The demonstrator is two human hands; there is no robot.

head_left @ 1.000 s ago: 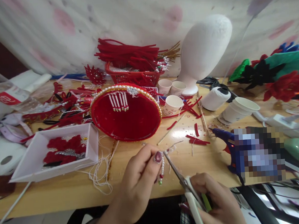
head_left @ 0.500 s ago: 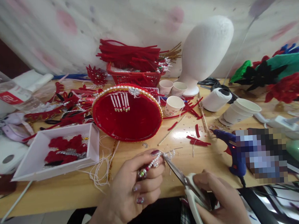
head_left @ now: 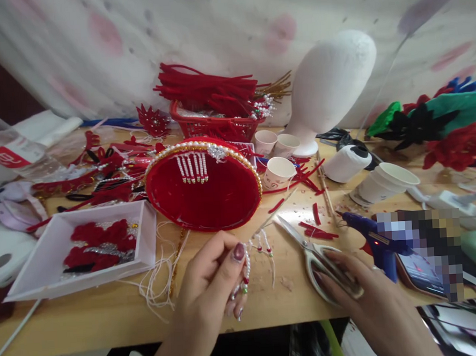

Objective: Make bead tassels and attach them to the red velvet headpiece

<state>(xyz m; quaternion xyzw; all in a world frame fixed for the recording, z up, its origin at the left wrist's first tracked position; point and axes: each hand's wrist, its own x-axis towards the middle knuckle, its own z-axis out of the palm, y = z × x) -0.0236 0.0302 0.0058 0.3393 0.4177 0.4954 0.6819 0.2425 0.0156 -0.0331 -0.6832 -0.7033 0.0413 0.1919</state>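
My left hand (head_left: 212, 281) pinches a string of white beads (head_left: 247, 263) with red and green beads toward its lower end. More short beaded strands (head_left: 264, 246) lie just right of the fingertips. My right hand (head_left: 357, 286) is on the white-handled scissors (head_left: 313, 254), low over the table, with the blades pointing up and left, away from the beads. Behind the hands a red oval piece (head_left: 199, 202) stands tilted, edged with pearls and gold trim, with several short bead strands near its top.
A white box (head_left: 145, 243) of red flowers sits left, beside loose white thread (head_left: 159, 279). At right are a blue glue gun (head_left: 381, 244), a phone (head_left: 423, 277) and paper cups (head_left: 391, 182). Behind stand a red basket (head_left: 219, 126) and a white foam head (head_left: 332, 81).
The scissors have moved away from the beads, to the right and down toward the tabletop. My left hand has turned, and more of the bead string hangs in view.
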